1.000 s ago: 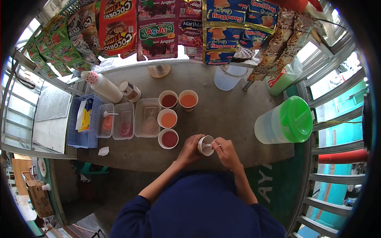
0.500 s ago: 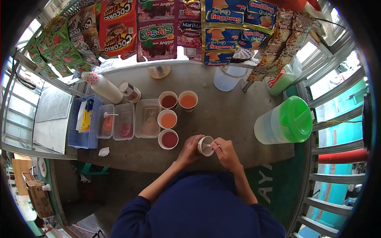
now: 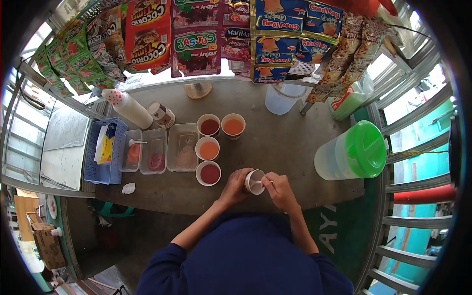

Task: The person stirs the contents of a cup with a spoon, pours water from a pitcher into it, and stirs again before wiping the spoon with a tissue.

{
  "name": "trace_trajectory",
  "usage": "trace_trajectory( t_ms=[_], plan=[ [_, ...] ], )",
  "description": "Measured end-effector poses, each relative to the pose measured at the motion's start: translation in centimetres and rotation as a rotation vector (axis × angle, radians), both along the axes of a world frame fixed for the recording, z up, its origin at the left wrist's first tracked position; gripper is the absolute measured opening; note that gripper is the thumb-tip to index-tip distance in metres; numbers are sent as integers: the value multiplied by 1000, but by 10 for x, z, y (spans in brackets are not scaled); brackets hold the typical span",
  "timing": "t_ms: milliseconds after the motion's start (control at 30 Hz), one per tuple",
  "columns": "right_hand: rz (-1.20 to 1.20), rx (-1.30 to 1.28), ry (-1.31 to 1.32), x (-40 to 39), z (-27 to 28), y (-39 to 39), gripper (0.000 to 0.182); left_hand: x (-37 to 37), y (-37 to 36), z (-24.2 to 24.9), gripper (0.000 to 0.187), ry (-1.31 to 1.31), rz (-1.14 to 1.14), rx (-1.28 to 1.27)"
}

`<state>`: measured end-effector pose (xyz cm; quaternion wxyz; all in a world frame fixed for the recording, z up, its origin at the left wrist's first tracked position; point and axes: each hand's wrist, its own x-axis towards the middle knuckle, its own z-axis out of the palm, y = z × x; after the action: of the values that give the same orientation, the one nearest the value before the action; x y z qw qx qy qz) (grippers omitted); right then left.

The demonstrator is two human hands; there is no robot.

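Near the front edge of the table, my left hand (image 3: 236,186) is wrapped round a paper cup (image 3: 254,190), which is tipped so its mouth faces me. My right hand (image 3: 280,191) pinches the handle of a small white spoon (image 3: 259,183) whose other end is inside this cup. What lies at the bottom of the cup is hard to make out. Left of my hands stand several filled paper cups: a red drink (image 3: 210,173) nearest, an orange drink (image 3: 207,148) behind it, then a dark red drink (image 3: 209,126) beside another orange drink (image 3: 233,126).
Three plastic tubs of powder (image 3: 182,128) sit to the left, one with a white spoon, beside a blue basket (image 3: 88,164). Stacked cups (image 3: 135,110) lie behind. A green-lidded water container (image 3: 366,149) stands right. Drink sachets (image 3: 196,51) hang across the back.
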<state>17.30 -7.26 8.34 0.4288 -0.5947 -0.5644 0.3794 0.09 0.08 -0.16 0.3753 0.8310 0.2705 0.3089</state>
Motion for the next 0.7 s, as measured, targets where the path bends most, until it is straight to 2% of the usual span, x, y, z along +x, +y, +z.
trace_trajectory(
  t_ms=[67, 100, 167, 200, 267, 367, 500, 567, 600, 667, 700],
  plan=[
    [-54, 148, -369, -3, 6, 1, 24, 0, 0, -1, 80, -8, 5, 3],
    [-53, 150, -369, -2, 6, 1, 24, 0, 0, -1, 80, -8, 5, 5],
    [19, -67, 16, 2, 5, 1, 25, 0, 0, -1, 81, 8, 7, 12],
    [18, -68, 16, 1, 5, 1, 25, 0, 0, 0, 81, 8, 6, 11],
    [-73, 96, -184, -2, 4, 1, 26, -1, -1, 4, 81, 5, 7, -6],
    [-8, 79, -175, 1, 4, 1, 26, 1, 0, 0, 81, 10, 1, 3],
    [-58, 41, -77, -2, 3, -1, 28, 0, -1, 1, 81, 0, 1, 10],
    [-30, 123, -337, -1, 5, 0, 27, 1, 0, -2, 80, -2, 4, 15],
    [-29, 125, -337, -1, 5, 1, 27, 0, 0, -2, 80, -1, 6, 16],
    [-4, -54, -50, 1, 4, -1, 26, 0, 0, -2, 80, 12, 10, 18],
    [-5, -56, -51, 0, 5, -2, 26, 1, 0, -1, 80, 11, 8, 16]
  ],
)
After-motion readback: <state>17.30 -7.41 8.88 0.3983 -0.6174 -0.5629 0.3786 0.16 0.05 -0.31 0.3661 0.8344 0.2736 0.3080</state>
